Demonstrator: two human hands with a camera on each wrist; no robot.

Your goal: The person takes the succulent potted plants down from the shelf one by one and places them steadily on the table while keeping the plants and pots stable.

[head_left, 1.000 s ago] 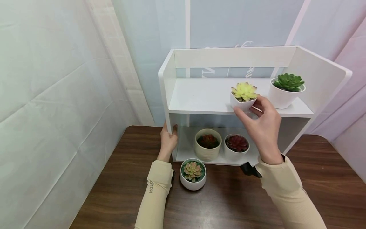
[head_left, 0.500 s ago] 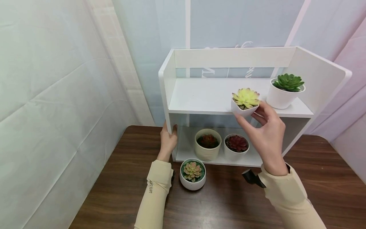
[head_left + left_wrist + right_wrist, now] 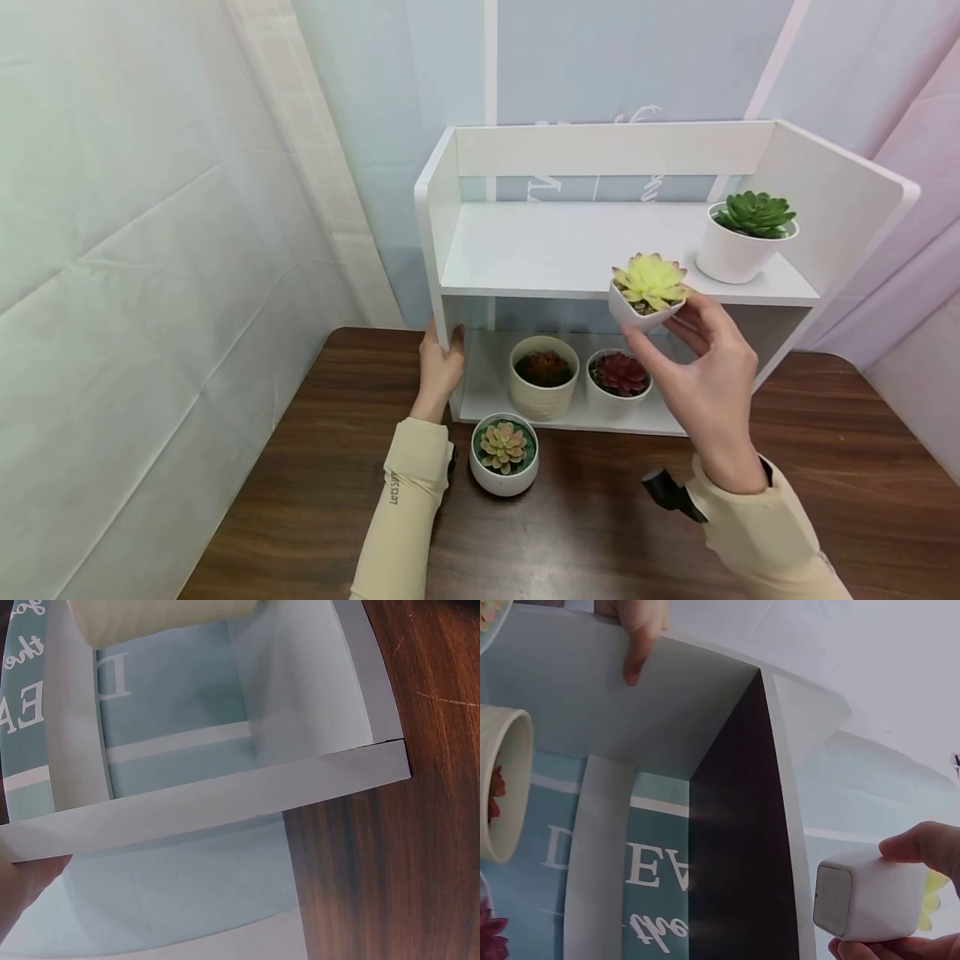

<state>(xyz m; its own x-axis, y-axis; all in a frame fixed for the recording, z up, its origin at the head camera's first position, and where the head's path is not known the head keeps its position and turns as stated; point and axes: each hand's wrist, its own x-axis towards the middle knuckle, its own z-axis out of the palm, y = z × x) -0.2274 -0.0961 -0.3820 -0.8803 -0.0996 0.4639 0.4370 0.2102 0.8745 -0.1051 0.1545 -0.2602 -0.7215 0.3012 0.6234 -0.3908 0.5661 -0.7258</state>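
My right hand (image 3: 712, 375) pinches a small white square pot with a yellow-green succulent (image 3: 649, 283) between thumb and fingers. In the head view this pot overlaps the front edge of the upper board. The right wrist view shows the flat base of the square pot (image 3: 870, 896) and the thumb on its side. On the left, my left hand (image 3: 441, 364) grips the side panel of the white two-tier shelf (image 3: 437, 217), its thumb on the inner face. A round white pot with a green succulent (image 3: 742, 242) stands at the upper tier's right end.
On the lower tier are a cream pot with a reddish plant (image 3: 543, 400) and a white pot with a dark red succulent (image 3: 615, 400). A white bowl with a pinkish-green succulent (image 3: 504, 479) sits on the brown wooden table (image 3: 585, 533) in front. Pale curtains hang behind.
My right hand has moved down and slightly right with the yellow-green succulent, from over the upper board toward me. My left hand stays on the side panel.
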